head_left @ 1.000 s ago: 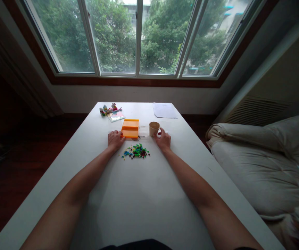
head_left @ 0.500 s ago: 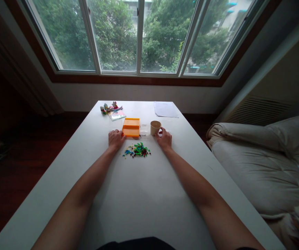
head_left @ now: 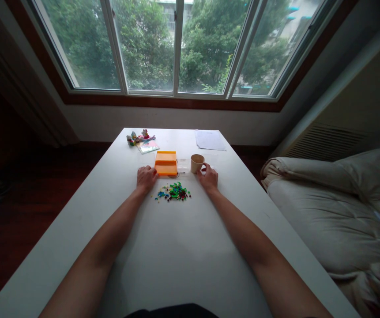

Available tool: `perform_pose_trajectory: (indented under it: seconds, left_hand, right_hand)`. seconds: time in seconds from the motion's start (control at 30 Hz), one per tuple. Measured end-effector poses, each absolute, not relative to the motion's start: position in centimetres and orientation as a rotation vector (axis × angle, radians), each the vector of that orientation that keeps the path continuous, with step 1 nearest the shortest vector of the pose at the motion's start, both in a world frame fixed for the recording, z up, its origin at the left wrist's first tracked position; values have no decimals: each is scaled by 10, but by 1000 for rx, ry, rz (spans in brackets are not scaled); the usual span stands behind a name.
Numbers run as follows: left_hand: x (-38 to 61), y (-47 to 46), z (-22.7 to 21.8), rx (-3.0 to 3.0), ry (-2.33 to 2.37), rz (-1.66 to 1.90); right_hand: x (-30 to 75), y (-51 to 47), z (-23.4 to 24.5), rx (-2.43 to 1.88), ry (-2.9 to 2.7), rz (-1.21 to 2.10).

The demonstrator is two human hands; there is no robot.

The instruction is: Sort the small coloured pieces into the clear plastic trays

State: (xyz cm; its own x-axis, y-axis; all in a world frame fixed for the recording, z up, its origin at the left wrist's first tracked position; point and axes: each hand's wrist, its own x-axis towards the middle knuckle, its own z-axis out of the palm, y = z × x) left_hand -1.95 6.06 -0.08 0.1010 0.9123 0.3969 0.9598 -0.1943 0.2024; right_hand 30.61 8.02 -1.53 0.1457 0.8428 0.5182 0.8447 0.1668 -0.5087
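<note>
Two-handed, touching orange tray (head_left: 166,169) ahead-right of left hand (head_left: 146,178) and cup (head_left: 197,164) ahead-left of right hand (head_left: 208,179), cannot tell whether gripping.

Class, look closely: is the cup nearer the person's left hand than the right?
No, the cup is by the right hand, while the left hand is beside the orange tray.

Small colorful figurines (head_left: 134,137) sit by a flat packet (head_left: 149,147) near the far left corner of the white table (head_left: 176,247), paper sheets (head_left: 209,140) near the far right. Beyond is a sliding window (head_left: 177,48) (leafy trees (head_left: 143,48) fill most panes); a cushioned beige sofa (head_left: 315,221) stands rightward.
</note>
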Motion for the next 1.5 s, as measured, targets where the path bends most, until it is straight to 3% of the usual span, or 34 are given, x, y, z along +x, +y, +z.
perform_pose_trajectory:
  seconds: [0.6, 0.93, 1.3, 1.5]
  left_hand:
    - [-25, 64, -2, -2290, -1986, -845]
    - [-26, 65, -4, -2281, -2002, -823]
    - [-24, 54, 5, -2272, -1882, -855]
    - [-23, 16, 10, -2557, -1771, -809]
  right_hand:
    - [311, 77, -14, -1595, -1648, 11]
    - [326, 61, 17, -1468, -1528, -39]
    - [276, 34, 7, -1220, -2212, 259]
    - [288, 12, 5, -997, -2444, 292]
